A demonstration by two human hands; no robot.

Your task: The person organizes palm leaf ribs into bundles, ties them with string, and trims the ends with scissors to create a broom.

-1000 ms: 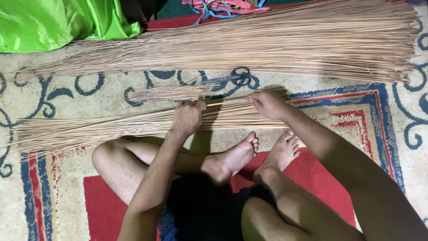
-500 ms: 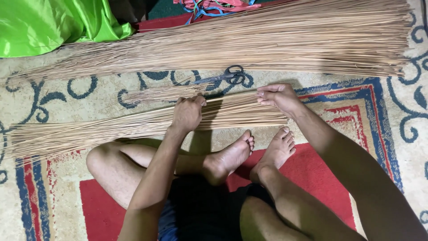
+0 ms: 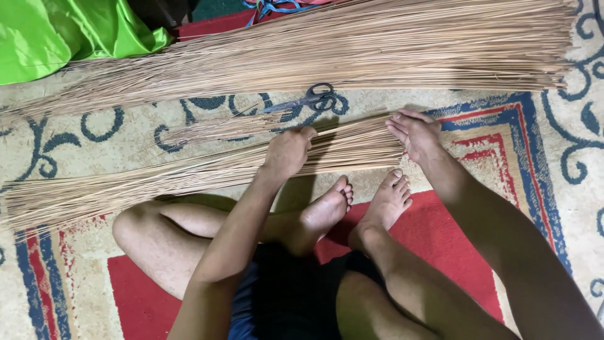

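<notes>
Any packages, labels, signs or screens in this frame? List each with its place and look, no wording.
None are in view: no package, label, sign or screen.
The nearest to one is a bright green plastic sheet or bag, crumpled at the top left corner on the patterned carpet; no print shows on it.

On the rug (image 3: 541, 189), the near bundle (image 3: 189, 173) lies before the feet (image 3: 355, 208), scissors (image 3: 308, 99) behind it, the big pile (image 3: 352, 53) farther back, cloth (image 3: 56, 38) far left.
</notes>
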